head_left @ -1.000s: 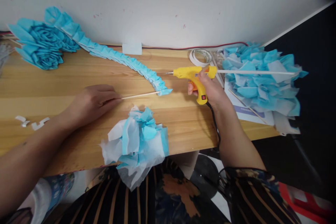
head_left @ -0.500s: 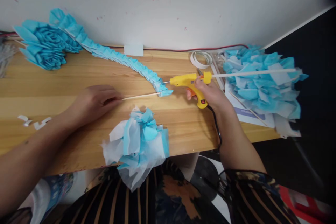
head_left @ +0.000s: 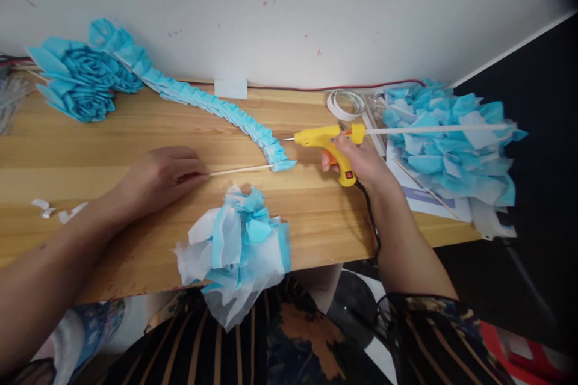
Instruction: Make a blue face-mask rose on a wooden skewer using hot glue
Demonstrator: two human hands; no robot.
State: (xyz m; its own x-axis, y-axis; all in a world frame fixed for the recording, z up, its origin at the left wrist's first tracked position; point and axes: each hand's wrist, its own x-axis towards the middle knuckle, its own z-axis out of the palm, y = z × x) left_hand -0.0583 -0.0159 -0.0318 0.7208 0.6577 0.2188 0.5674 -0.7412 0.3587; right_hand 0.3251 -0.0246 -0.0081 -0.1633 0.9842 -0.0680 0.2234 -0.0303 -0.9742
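Observation:
My right hand grips a yellow hot glue gun with a white glue stick in its back. Its nozzle points left, close to the end of a long pleated blue paper strip. My left hand is closed on a thin wooden stick that lies on the wooden table; the stick's far tip touches the strip's end. A loose bunch of blue and white tissue paper sits at the table's front edge between my arms.
Blue paper flowers lie at the back left. A heap of blue tissue squares covers papers at the right, with a tape roll behind the gun. A red wire runs along the white wall. White scraps lie at the left.
My right hand has brought the glue gun left and down, so its nozzle is nearer the end of the pleated strip. My left hand and the stick have stayed in place.

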